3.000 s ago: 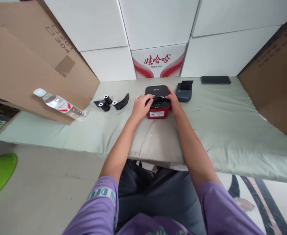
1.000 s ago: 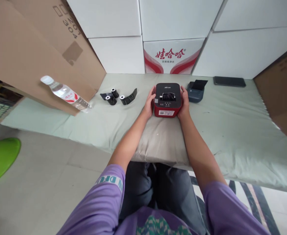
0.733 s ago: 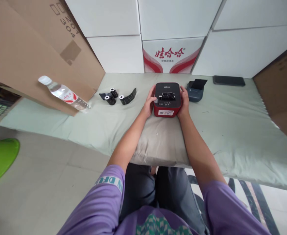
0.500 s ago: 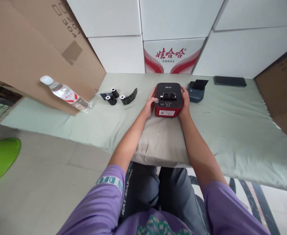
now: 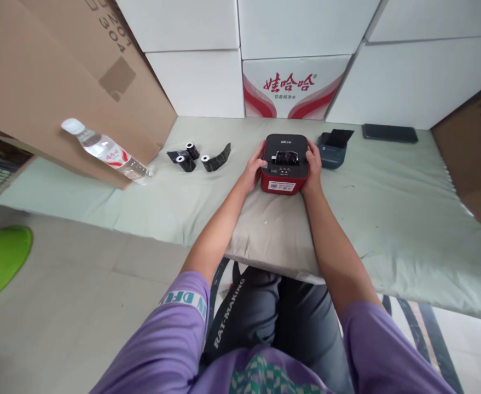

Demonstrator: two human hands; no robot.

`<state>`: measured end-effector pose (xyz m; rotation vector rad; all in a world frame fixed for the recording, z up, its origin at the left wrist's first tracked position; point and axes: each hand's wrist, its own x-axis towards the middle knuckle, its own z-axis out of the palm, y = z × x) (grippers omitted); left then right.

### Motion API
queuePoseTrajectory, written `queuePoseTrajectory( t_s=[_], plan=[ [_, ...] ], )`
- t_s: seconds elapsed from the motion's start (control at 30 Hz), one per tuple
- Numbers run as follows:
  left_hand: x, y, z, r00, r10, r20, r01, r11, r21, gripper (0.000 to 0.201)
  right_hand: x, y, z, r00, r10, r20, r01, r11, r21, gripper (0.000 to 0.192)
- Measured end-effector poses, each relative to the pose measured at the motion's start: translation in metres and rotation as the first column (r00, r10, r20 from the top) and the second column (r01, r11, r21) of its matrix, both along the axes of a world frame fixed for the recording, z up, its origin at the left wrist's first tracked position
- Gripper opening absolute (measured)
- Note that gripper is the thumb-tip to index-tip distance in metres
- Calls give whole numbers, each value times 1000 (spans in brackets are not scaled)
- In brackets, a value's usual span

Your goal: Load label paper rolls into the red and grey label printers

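Note:
A red label printer (image 5: 284,163) with a black top sits on the pale green mat (image 5: 388,202) straight ahead of me. My left hand (image 5: 253,168) clasps its left side, thumb up on the top edge. My right hand (image 5: 314,167) clasps its right side the same way. A black roll shows in the open slot on top. To the left lie three small black rolls (image 5: 199,157) with loose tails.
A blue-grey small printer (image 5: 334,148) stands just right of the red one, a dark phone (image 5: 389,133) further back right. A water bottle (image 5: 105,151) lies against a tilted cardboard box (image 5: 51,82) at left. White cartons (image 5: 293,82) line the back; brown cardboard (image 5: 476,148) stands at right.
Three seconds ago both hands' fingers were over the printer's top slot; they have since moved to its sides and stayed there. My view has shifted slightly.

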<state>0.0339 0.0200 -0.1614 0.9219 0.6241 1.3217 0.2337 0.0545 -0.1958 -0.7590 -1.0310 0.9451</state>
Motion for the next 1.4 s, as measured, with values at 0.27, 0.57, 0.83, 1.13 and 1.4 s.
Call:
queuePoseTrajectory(
  t_s=[0.27,0.57,0.83,1.13,1.4],
  plan=[
    [3,-2,2,1000,24,-3,-24,1000,-17,88,11,6,-5,984,-63,169,53,996,67,86],
    [3,10,-12,999,38,-5,-38,999,8,85,9,-4,1,980,-142,141,134,989,61,74],
    [2,12,-13,1000,20,-7,-20,999,30,88,17,-14,29,940,-133,314,135,991,17,26],
    [2,18,-18,1000,4,23,-6,997,71,82,32,-5,69,735,50,676,8,997,-83,15],
    [1,20,-17,1000,15,19,-17,995,103,78,9,-7,101,718,-138,682,134,989,58,23]
  ],
)
